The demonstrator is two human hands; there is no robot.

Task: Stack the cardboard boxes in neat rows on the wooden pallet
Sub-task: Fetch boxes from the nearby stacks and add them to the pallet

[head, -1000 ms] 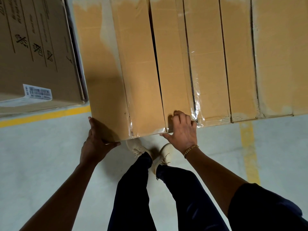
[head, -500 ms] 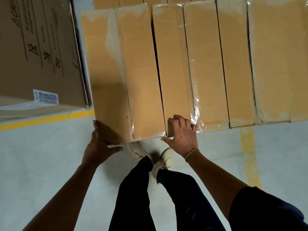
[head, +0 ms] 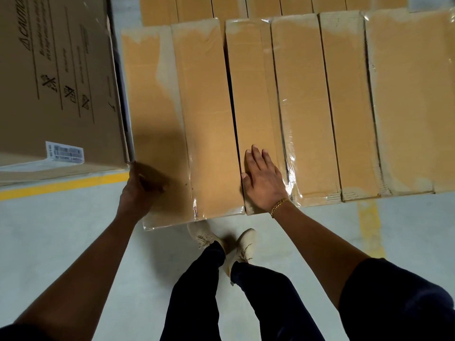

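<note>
Several long, flat cardboard boxes wrapped in clear film lie side by side in a row below me. The leftmost wrapped box (head: 187, 124) sticks out a little nearer to me than the others. My left hand (head: 140, 190) curls around its near left corner. My right hand (head: 262, 180) lies flat, fingers spread, on the top of the neighbouring box (head: 248, 94), right beside the dark gap between the two. More boxes (head: 344, 107) continue to the right. The pallet itself is hidden under the boxes.
A large printed carton (head: 56, 82) with a barcode label stands close on the left, almost touching the leftmost box. A second row of boxes (head: 221, 7) lies beyond. Yellow floor lines (head: 61, 184) run left and right. My shoes (head: 221, 242) stand at the boxes' near edge.
My right hand has left the near end of the box and now lies flat on its top. My left hand has shifted up around the corner. The view has pulled back.
</note>
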